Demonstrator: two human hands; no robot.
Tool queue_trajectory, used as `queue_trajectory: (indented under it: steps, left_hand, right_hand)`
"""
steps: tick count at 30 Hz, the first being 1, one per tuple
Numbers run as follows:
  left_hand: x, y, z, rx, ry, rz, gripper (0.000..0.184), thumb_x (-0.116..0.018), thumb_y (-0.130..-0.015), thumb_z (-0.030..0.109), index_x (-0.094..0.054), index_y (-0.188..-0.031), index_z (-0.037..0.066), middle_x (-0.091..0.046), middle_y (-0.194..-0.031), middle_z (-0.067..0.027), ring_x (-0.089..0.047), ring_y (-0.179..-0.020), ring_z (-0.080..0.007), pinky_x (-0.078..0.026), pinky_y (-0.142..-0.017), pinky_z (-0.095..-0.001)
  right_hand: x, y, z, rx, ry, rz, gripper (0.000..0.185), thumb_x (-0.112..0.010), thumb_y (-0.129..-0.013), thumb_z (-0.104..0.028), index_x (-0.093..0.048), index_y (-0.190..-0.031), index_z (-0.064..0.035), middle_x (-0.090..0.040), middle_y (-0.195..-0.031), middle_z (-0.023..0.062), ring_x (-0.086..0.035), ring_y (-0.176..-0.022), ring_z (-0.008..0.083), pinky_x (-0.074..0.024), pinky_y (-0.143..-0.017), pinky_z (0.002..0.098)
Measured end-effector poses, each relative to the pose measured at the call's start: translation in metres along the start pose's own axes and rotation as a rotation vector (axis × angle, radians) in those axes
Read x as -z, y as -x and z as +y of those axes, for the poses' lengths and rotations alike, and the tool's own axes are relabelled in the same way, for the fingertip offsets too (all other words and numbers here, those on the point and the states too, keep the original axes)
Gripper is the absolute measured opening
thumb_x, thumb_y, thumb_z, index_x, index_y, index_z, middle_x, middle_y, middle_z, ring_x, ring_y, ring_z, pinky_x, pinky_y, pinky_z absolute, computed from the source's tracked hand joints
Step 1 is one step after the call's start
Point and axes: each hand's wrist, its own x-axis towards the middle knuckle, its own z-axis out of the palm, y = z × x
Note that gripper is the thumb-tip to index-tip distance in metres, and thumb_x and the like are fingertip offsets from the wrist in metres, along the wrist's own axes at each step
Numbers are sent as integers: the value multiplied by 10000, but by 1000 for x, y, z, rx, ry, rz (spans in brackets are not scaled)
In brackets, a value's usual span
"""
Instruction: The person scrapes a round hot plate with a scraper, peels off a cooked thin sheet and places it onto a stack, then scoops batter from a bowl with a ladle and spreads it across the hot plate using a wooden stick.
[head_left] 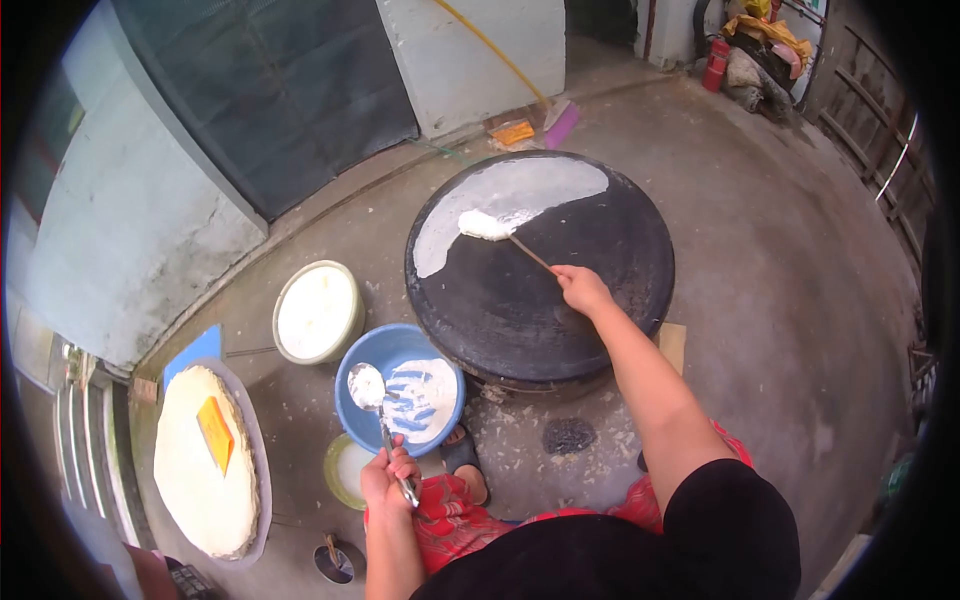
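A large round black griddle (545,310) stands ahead of me, with a thin white batter layer (535,182) over its far and left part. My right hand (582,290) is closed around the thin handle of a spreader (532,254). The spreader's batter-covered head rests on the griddle at the edge of the white layer. In my left hand (390,476) is a metal ladle (366,386) with white batter in its bowl, held above a blue basin (344,400). White batter coats the basin's inside.
A bucket of white batter (315,312) stands left of the griddle. A yellow-green bowl (344,476) sits partly under the basin. At left, a stack of pale round sheets (190,480) carries an orange scraper (215,432). A small dark pot (340,562) stands near my left arm.
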Motion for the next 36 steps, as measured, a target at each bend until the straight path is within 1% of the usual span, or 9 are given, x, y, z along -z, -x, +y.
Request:
queue_trajectory:
  steps: [4,8,12,16,20,25,28,31,36]
  left_hand:
    - [2,1,0,10,-29,6,308,-298,-915,197,-460,-1002,-50,-428,-665,-44,-363,-467,-100,-339,-397,-220]
    - [8,1,1,6,-45,25,306,-300,-915,198,-456,-1008,-48,-431,-677,-48,-367,-473,-102,-340,-401,-221]
    - [7,-2,1,10,-53,-26,300,-305,-914,197,-450,-1017,-45,-433,-691,-52,-367,-484,-105,-335,-409,-226]
    - [-1,7,-3,9,-80,34,316,-304,-925,219,-452,-1024,-42,-432,-660,-22,-358,-460,-86,-326,-393,-210]
    - [6,4,-2,-11,-99,16,318,-303,-926,224,-453,-1026,-37,-429,-662,-22,-359,-463,-87,-326,-395,-210]
    - [10,6,2,31,-68,-46,303,-296,-921,214,-431,-1034,-33,-430,-708,-60,-368,-499,-113,-333,-424,-234]
    - [15,2,3,15,-103,-72,303,-293,-922,215,-432,-1032,-31,-432,-713,-63,-360,-501,-113,-332,-428,-234]
    - [6,10,-1,-16,-129,-23,319,-303,-927,225,-456,-1022,-38,-432,-679,-26,-357,-473,-88,-329,-405,-208]
    - [16,7,4,31,-102,-81,301,-290,-923,208,-432,-1036,-32,-431,-714,-62,-353,-506,-112,-328,-432,-231]
  right_hand:
    - [47,21,-3,64,31,-191,264,-534,-810,-248,-604,-1063,-225,-606,-1019,75,-569,-954,244,-436,-822,328]
    - [35,33,36,-144,-39,205,259,-499,-827,-239,-597,-1067,-232,-606,-1019,80,-568,-952,245,-435,-826,340]
    - [-11,40,-1,93,-23,-17,263,-491,-831,-226,-592,-1073,-218,-596,-1027,97,-554,-971,265,-427,-841,344]
    - [25,45,-13,20,-62,-139,257,-515,-828,-180,-597,-1072,-163,-611,-992,114,-583,-915,250,-437,-800,309]
    - [-11,46,-16,18,9,-38,258,-510,-833,-249,-594,-1076,-241,-613,-1016,52,-565,-960,237,-432,-833,329]
    - [23,61,-26,47,49,-202,256,-512,-819,-246,-604,-1058,-246,-613,-1001,60,-570,-944,238,-441,-812,340]
    - [7,62,-21,-9,52,-24,259,-514,-815,-253,-604,-1058,-246,-612,-1003,65,-572,-939,245,-441,-812,340]
    - [-20,73,-32,61,75,-80,258,-521,-814,-253,-602,-1059,-252,-603,-1018,72,-569,-940,254,-442,-815,344]
    - [29,105,-28,137,199,-51,267,-535,-798,-230,-605,-1054,-249,-618,-980,61,-575,-918,240,-447,-787,358]
